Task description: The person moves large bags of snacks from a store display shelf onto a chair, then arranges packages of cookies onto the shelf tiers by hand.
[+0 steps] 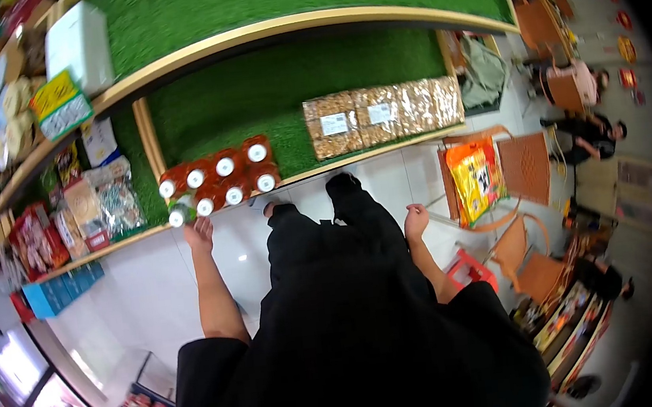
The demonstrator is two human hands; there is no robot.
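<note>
My left hand [200,234] is at the front edge of the lower shelf, right by a clear jar [184,208] with a white lid. Its fingers reach up toward the jar, apart from one another; whether they touch it is hard to see. Behind and beside that jar stand several jars with reddish-brown contents [226,176] and white lids, grouped in rows. My right hand [417,220] hangs low at my right side, fingers curled in, with nothing visible in it. The nearest thing to it is a yellow and red bag [475,181] on a woven chair.
Clear-wrapped packs of brown food [383,116] lie on the green-lined shelf [219,95]. Packaged goods [92,204] fill its left part; blue boxes [62,290] stand below. Brown chairs [525,167] and a red stool [472,269] are at right. People [593,136] are farther off.
</note>
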